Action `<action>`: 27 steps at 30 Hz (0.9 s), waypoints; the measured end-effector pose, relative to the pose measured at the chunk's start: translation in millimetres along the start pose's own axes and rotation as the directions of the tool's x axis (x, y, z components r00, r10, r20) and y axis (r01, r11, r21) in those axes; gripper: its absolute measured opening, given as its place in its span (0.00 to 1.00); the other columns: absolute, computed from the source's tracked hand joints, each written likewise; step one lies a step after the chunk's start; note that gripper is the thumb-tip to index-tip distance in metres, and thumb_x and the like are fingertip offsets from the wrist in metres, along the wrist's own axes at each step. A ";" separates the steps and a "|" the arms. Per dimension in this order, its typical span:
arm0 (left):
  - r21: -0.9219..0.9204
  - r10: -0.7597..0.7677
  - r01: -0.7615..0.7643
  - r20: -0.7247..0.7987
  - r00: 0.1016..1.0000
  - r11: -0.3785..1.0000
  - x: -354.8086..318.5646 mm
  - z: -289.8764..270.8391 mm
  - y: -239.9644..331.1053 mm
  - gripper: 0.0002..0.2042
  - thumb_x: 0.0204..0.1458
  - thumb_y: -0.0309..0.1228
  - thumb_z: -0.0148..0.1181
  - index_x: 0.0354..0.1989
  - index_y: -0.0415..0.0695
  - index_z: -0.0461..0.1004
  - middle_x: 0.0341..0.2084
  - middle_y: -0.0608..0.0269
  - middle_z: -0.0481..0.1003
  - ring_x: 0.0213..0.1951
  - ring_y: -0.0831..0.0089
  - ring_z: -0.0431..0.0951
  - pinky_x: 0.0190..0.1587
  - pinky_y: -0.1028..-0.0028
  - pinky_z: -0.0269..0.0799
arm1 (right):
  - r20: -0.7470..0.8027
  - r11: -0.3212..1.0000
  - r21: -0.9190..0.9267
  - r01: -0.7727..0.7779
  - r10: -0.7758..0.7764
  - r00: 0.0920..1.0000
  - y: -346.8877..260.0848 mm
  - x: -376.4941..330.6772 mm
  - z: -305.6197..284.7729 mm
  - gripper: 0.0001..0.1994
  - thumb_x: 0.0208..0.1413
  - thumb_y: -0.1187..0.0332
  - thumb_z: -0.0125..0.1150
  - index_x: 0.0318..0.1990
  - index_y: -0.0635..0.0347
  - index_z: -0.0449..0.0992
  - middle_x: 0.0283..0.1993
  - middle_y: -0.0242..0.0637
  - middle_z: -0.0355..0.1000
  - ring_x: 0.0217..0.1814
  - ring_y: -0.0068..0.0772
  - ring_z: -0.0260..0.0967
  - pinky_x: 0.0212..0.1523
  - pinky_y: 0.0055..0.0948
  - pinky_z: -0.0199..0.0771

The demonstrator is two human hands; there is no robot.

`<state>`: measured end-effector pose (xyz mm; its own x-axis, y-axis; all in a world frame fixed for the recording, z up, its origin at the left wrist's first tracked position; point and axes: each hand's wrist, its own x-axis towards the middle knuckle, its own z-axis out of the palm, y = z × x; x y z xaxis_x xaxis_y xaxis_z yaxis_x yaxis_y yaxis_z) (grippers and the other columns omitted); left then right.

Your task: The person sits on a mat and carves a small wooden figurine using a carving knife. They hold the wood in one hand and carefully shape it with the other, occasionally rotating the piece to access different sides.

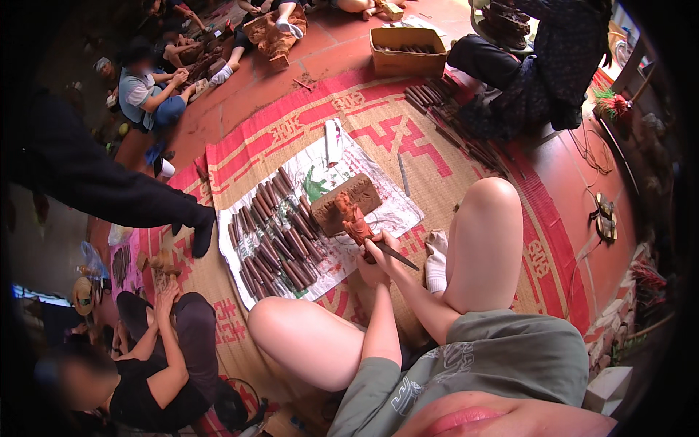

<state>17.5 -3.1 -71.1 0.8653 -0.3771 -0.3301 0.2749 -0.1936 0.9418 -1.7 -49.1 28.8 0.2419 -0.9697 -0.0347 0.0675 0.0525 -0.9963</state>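
Observation:
A small reddish carved wooden figurine [354,221] tilts up in front of me, its upper part over a brown wooden block [370,193]. My left hand [373,272] is closed around its lower end. My right hand [386,245] is closed against the figurine's side, on a thin dark carving tool [400,257] that points toward my right knee. The tool's other end is hidden at the fingers. Left of the block, several dark-handled carving tools [280,233] lie in rows on a white printed cloth [397,211]. A white roll [333,143] rests at the cloth's far edge.
The red-patterned straw mat [386,109] spreads under everything. A slim metal tool [403,175] lies right of the cloth. More tools [466,138] and a yellow box [408,54] are farther off. A person's dark-clad leg [145,193] reaches in from the left; others sit around.

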 end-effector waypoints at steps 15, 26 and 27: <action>0.077 0.123 -0.124 0.017 0.992 0.989 -11.6 9.3 10.4 0.09 0.57 0.35 0.45 0.35 0.45 0.69 0.34 0.67 0.72 0.34 0.79 0.73 0.37 0.78 0.67 | 0.122 0.979 -0.191 0.068 -0.045 0.991 7.9 4.6 -14.0 0.11 0.44 0.69 0.66 0.22 0.62 0.68 0.20 0.33 0.70 0.23 0.17 0.67 0.25 0.22 0.67; -0.328 -0.031 0.070 0.122 0.992 0.942 2.0 7.0 -11.3 0.08 0.58 0.34 0.44 0.35 0.45 0.69 0.32 0.69 0.71 0.34 0.80 0.72 0.37 0.79 0.66 | 0.052 0.995 -0.083 0.047 -0.043 0.998 3.2 4.6 -9.4 0.10 0.47 0.74 0.63 0.22 0.63 0.67 0.19 0.35 0.70 0.21 0.20 0.70 0.22 0.21 0.69; -0.196 0.026 -0.010 0.081 0.996 0.981 -2.9 10.1 -7.7 0.08 0.57 0.34 0.46 0.35 0.43 0.68 0.33 0.66 0.72 0.35 0.78 0.73 0.37 0.78 0.67 | 0.059 0.996 -0.074 0.048 -0.044 0.997 5.8 5.4 -13.0 0.10 0.47 0.73 0.63 0.22 0.64 0.67 0.19 0.35 0.70 0.21 0.20 0.70 0.22 0.22 0.69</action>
<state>8.6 -9.7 -78.0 0.8355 -0.4541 -0.3093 0.3429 -0.0088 0.9393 -12.6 -57.2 21.8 0.2953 -0.9553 0.0139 0.0072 -0.0123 -0.9999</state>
